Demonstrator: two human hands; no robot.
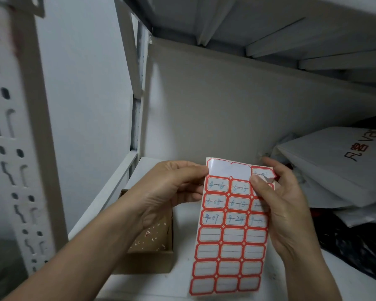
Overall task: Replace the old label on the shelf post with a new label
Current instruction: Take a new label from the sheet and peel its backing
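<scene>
- Head view, as I read it from my remote seat: both hands hold a label sheet (230, 231) upright in front of the shelf's grey back wall.
- My left hand (167, 192) pinches the sheet's upper left edge, thumb on the front, fingers curled behind.
- My right hand (284, 205) grips the sheet's upper right edge, fingers behind it and thumb on the front.
- That thumb tip touches the top-right label (264, 173), whose lower corner curls up off the backing.
- Two spaces left of that label on the sheet's top row are bare backing; the next three rows carry blue handwriting too blurred to read surely, and the lower rows are blank with red borders.
- Well left of the sheet stands the perforated shelf post (20, 148), blurred.
- Just left of the sheet, partly behind my left wrist, an open cardboard box (152, 255) holds small paper scraps.
- Right of the sheet lies a white bag (334, 166) with printing, and a black bag (356, 253) lies lower down.
- Below the sheet is the white shelf (182, 285).
</scene>
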